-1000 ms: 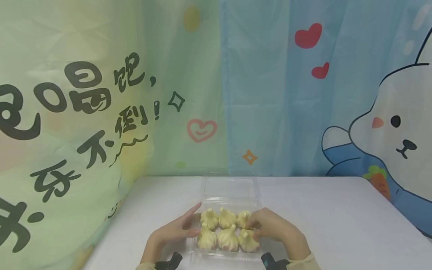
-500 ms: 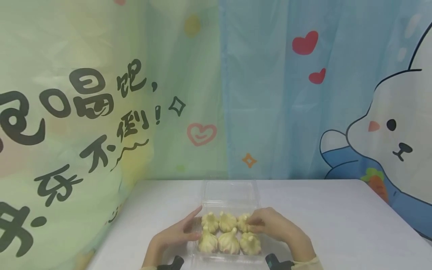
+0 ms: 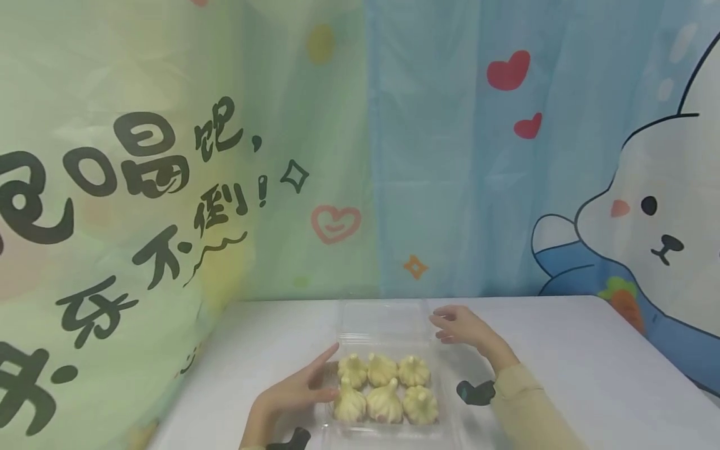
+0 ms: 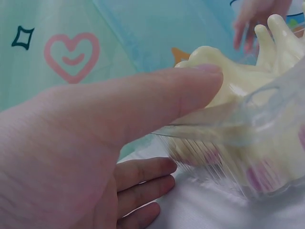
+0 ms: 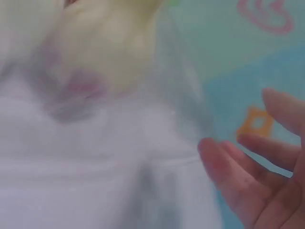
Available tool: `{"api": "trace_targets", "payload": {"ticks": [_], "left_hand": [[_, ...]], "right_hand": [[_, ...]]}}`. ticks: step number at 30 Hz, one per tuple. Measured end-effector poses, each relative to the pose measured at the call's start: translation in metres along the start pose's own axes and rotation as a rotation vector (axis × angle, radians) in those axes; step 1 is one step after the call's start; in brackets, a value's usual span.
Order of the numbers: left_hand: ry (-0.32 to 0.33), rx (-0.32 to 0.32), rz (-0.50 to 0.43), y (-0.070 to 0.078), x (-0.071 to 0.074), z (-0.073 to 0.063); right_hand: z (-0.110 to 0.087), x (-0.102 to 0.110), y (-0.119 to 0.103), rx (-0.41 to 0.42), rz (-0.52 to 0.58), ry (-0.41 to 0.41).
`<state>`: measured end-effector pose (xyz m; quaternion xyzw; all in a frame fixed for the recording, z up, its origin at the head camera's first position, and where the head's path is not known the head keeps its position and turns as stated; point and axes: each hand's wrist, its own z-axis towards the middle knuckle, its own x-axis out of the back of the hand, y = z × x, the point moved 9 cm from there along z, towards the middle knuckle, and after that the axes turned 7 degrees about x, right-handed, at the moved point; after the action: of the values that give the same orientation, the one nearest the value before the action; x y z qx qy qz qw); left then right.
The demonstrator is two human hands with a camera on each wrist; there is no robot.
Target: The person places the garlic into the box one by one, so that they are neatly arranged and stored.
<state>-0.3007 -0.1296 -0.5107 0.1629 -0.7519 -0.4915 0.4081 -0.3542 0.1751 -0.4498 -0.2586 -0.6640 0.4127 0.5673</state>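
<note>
A clear plastic clamshell box lies with its lid folded back, holding two rows of pale garlic bulbs. My left hand rests against the box's left side, fingers fairly straight. In the left wrist view its thumb lies over the rim beside a bulb, while the other fingertips are low by the outer wall. Beyond the box's back right corner, my right hand hovers beside the lid with loosely bent fingers and nothing held. The right wrist view is blurred; a bulb shows through the plastic.
The box stands on a white table. A printed curtain hangs right behind the table's far edge. Dark wrist devices are worn on both wrists.
My right hand has let go of the back right garlic bulb and moved up and away to the lid's right side. My left hand has stayed at the box.
</note>
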Motion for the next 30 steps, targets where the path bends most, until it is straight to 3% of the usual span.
{"api": "trace_targets", "payload": {"ticks": [4, 10, 14, 18, 25, 30], "left_hand": [[-0.012, 0.000, -0.025, -0.002, -0.004, 0.002], [0.002, 0.031, -0.065, -0.006, -0.006, -0.011], [0.017, 0.028, -0.067, -0.008, -0.004, -0.014], [0.008, 0.024, -0.050, -0.010, -0.004, -0.010], [-0.005, -0.001, -0.011, 0.000, -0.003, 0.002], [0.008, 0.019, 0.013, 0.000, 0.001, -0.001]], "right_hand": [[0.007, -0.009, 0.022, -0.082, 0.078, -0.044], [0.014, -0.034, 0.025, -0.066, 0.229, -0.123], [0.021, -0.043, 0.029, -0.082, 0.301, -0.094], [0.023, -0.043, 0.040, -0.099, 0.292, -0.057], [0.022, -0.019, 0.040, 0.048, 0.135, 0.054], [0.024, -0.013, 0.028, 0.124, 0.138, 0.135]]}}
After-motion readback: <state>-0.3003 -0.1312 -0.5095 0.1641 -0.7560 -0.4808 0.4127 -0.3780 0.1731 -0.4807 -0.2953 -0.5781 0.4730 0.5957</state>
